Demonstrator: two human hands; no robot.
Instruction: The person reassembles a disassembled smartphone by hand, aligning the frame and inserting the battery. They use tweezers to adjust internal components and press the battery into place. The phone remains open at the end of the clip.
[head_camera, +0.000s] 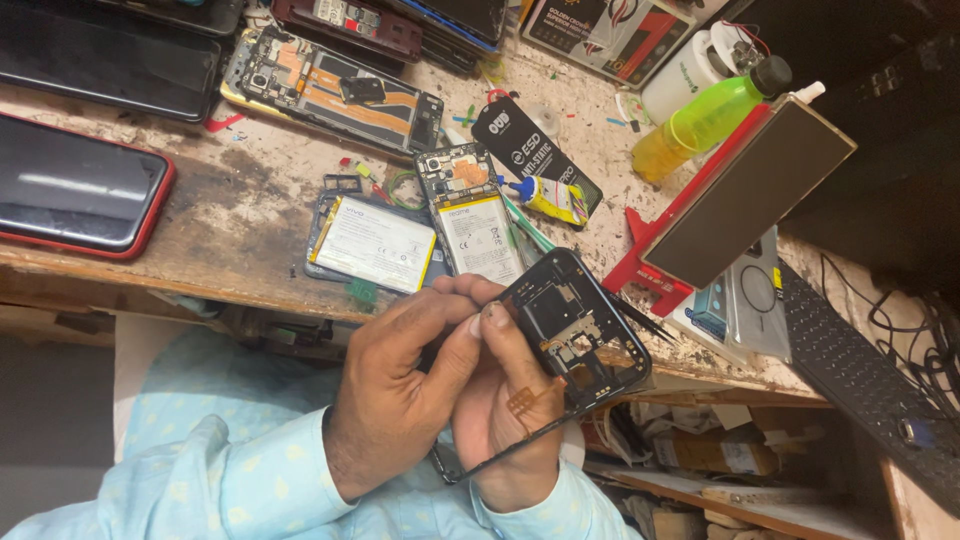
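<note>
Both hands meet over a black phone middle frame (575, 325), held tilted just off the workbench's front edge (200, 275). My right hand (505, 425) cradles the frame from below, palm up, and a small orange flex cable (521, 401) lies on that palm. The fingertips and thumb of my left hand (400, 385) press on the frame's near corner. On the bench just behind the hands lie two opened phones with their batteries showing, one slim (470, 215) and one wider with a white battery (372, 243).
A red-cased phone (80, 190) lies at the left, with another opened phone (335, 85) behind it. A yellow glue tube (548, 198), black anti-static pouch (530, 150), green bottle (705, 120), red-edged slab (745, 195), black tweezers (640, 318) and keyboard (860, 370) fill the right.
</note>
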